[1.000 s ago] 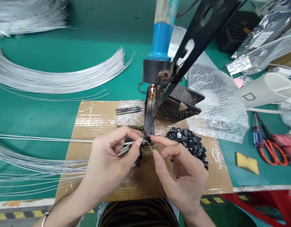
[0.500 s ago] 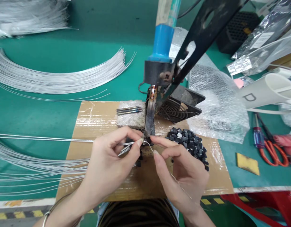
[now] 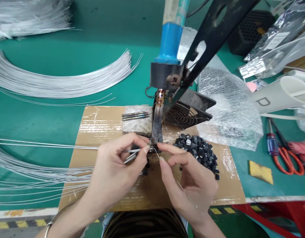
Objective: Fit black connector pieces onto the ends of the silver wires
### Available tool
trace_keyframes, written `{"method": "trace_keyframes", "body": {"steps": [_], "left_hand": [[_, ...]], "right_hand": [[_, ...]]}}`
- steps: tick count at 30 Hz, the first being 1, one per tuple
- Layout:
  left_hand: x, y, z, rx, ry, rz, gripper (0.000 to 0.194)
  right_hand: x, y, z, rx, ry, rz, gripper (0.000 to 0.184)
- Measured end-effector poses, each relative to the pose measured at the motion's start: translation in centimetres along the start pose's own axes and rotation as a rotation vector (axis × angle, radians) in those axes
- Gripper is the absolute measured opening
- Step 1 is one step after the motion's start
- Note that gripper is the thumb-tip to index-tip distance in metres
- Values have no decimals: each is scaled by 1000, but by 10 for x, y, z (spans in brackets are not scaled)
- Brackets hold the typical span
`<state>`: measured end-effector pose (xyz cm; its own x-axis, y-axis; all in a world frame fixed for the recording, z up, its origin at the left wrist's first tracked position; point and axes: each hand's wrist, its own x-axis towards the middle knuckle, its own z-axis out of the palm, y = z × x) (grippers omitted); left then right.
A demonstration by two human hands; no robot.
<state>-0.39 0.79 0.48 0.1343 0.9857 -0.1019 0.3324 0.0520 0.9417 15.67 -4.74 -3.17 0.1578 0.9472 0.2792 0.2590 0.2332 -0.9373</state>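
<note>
My left hand (image 3: 120, 167) pinches white cables (image 3: 86, 147) close to their ends, just below the tip of a blue-handled soldering iron (image 3: 156, 124) clamped upright. Between thumb and fingers of my right hand (image 3: 189, 175) runs a thin solder wire (image 3: 156, 153), its near end at the iron's tip and its tail crossing the palm. My right index fingertip rests beside a small dark part under the tip, mostly hidden by my fingers. To the right lies a pile of small black connectors (image 3: 198, 152). More white cables (image 3: 78, 175) pass beneath my left hand.
Behind the iron stand its black metal arm (image 3: 204, 49) and a small fan (image 3: 189, 109). A block with dark metal tips (image 3: 136, 124) sits left of it. Rightward are bubble wrap (image 3: 227, 105), a yellow sponge (image 3: 261, 172), orange-handled scissors (image 3: 288, 160) and a white mug (image 3: 279, 96).
My right hand has shifted very slightly left with the solder wire, whose near end still meets the iron's tip. My left hand keeps almost the same place.
</note>
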Motion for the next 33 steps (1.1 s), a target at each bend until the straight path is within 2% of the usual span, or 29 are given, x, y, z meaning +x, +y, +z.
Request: {"method": "trace_keyframes", "body": {"steps": [33], "left_hand": [[-1,2,-1,31,-6,7,11]], "right_hand": [[2,-3,2,-95,31,-88,25]]}}
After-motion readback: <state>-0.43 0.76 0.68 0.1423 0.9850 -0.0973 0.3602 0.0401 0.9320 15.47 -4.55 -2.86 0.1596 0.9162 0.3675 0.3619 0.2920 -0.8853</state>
